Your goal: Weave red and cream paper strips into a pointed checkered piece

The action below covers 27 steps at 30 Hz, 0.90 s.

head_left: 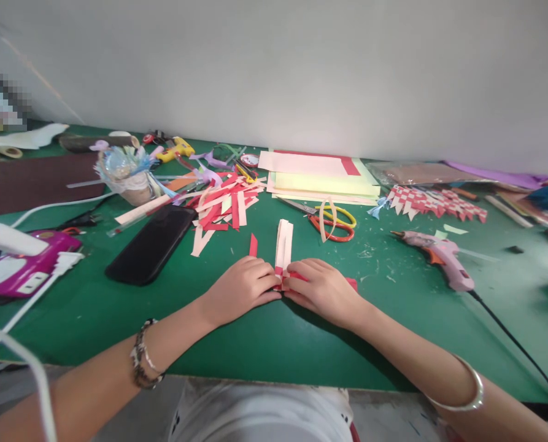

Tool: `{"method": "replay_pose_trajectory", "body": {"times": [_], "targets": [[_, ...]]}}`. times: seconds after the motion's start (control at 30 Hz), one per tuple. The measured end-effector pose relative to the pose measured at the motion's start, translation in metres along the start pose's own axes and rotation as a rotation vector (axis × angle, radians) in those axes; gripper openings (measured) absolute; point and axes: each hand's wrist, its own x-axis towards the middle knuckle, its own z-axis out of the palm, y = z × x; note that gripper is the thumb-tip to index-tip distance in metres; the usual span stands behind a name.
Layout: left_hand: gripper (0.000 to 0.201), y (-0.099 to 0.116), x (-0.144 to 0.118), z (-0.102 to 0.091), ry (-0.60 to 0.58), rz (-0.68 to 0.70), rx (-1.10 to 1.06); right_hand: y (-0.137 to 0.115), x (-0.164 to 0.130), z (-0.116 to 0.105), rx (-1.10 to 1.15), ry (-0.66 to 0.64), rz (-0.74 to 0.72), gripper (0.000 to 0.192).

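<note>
Close together at the front of the green table, both my hands meet over folded paper strips [283, 244] in pale pink and red. My left hand [243, 285] has its fingers bent and pressed on the strips' left side. Opposite it, my right hand [320, 287] pinches the right side, and a red strip end shows beyond it. Pale ends of the strips stick out away from me. A short red strip [254, 245] juts out behind my left hand. The fingers cover the crossing where the strips meet.
Beyond lie loose paper strips [230, 205], scissors [338, 222] and stacked paper sheets [320, 178]. A black phone [151, 245] and a purple power strip [29, 264] are left. On the right are a pink glue gun [443, 255] with its cord and a woven red-and-pink paper piece [434, 202].
</note>
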Motion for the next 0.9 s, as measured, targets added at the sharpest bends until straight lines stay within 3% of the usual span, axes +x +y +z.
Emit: {"method": "replay_pose_trajectory", "body": {"times": [0.2,0.4,0.5,0.73,0.9], "targets": [[0.033,0.003,0.001,0.001,-0.022,0.016,0.095,-0.001,-0.001,0.001,-0.031,0.026,-0.023,0.024],[0.025,0.004,-0.008,-0.003,0.048,0.17,0.19,0.003,-0.004,0.002,-0.011,0.073,-0.106,0.025],[0.025,0.003,-0.012,-0.008,-0.002,0.173,0.142,0.006,-0.008,0.001,-0.024,0.093,-0.156,0.023],[0.026,-0.009,-0.021,-0.013,-0.129,0.101,-0.129,0.013,-0.018,-0.006,0.067,0.016,-0.176,0.029],[0.028,-0.009,-0.012,-0.011,-0.102,-0.15,-0.26,0.012,-0.016,0.001,0.296,0.031,-0.04,0.02]]}}
